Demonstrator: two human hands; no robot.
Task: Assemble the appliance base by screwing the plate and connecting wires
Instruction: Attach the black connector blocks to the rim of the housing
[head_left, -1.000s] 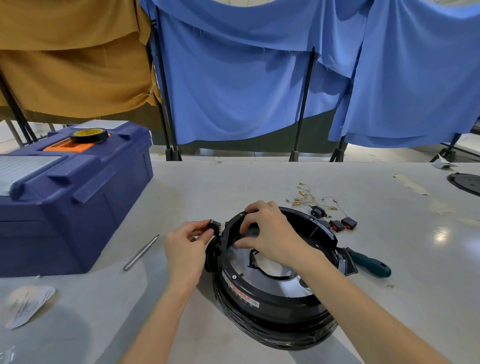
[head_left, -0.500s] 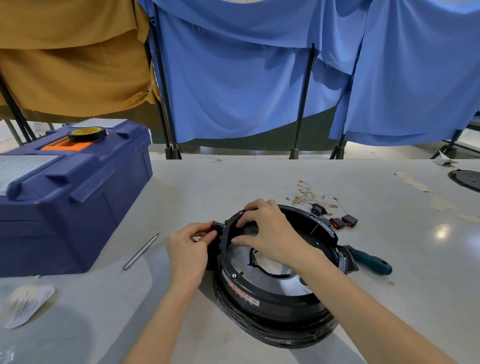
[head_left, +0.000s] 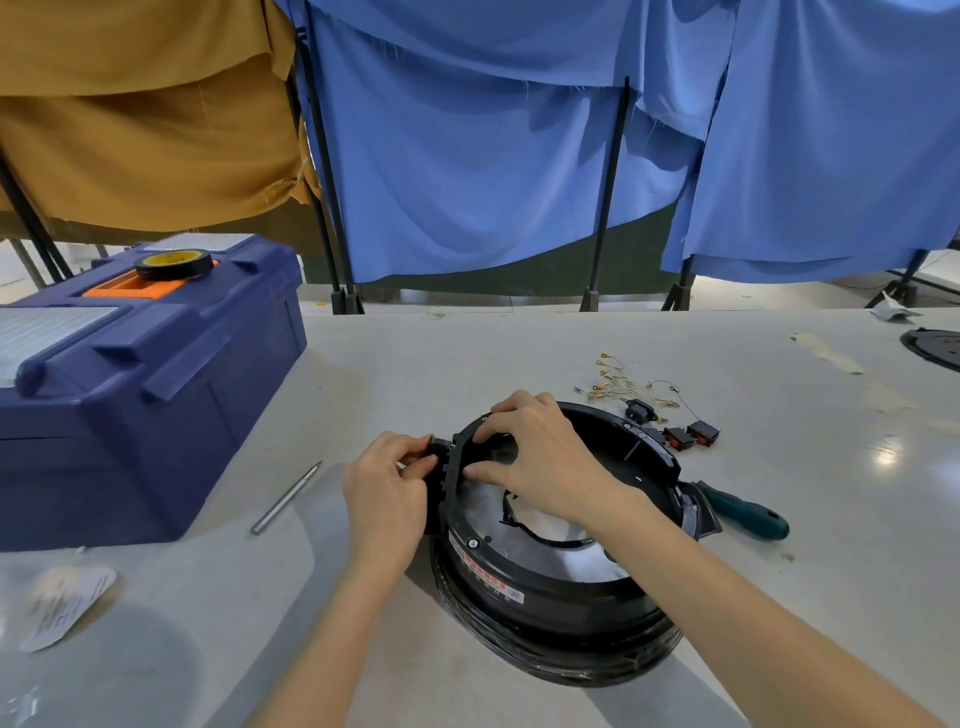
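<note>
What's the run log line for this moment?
left hand pinches black connector | right hand grips appliance base rim | screwdriver on table

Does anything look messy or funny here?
A little. The thin wires lie in a loose tangle on the table behind the black base, and the screwdriver pokes out from behind its right edge.

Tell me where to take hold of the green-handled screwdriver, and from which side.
Take the screwdriver by its green handle, coming from above and from the right. It lies flat on the table, angled away from the base, with bare table around the handle. The shaft end is hidden behind the base's tab, so there is nothing to hold there.
</note>
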